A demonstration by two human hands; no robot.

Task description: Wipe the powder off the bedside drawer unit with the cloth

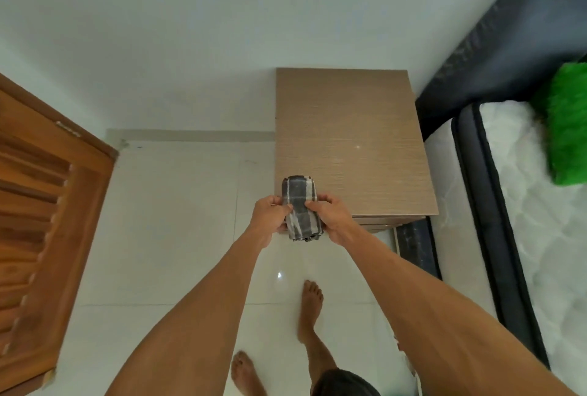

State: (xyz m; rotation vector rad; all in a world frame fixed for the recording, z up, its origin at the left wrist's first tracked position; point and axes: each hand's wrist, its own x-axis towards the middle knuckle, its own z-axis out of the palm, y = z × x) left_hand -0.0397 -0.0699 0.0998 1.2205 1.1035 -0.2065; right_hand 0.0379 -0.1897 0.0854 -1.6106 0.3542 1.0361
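Observation:
A folded grey cloth (300, 202) with pale checks is held upright between both hands, over the front left corner of the bedside drawer unit (349, 129). My left hand (270, 216) grips its left side and my right hand (330, 218) grips its right side. The unit has a light brown wood-grain top and stands against the white wall. A small pale speck (358, 147) shows on the top right of centre; I cannot make out other powder.
A bed with a white mattress (540, 221) and dark frame stands right of the unit, with a green pillow (568, 129) on it. A brown louvred wooden door (41, 221) is at the left. White floor tiles (174, 230) lie below, with my bare feet.

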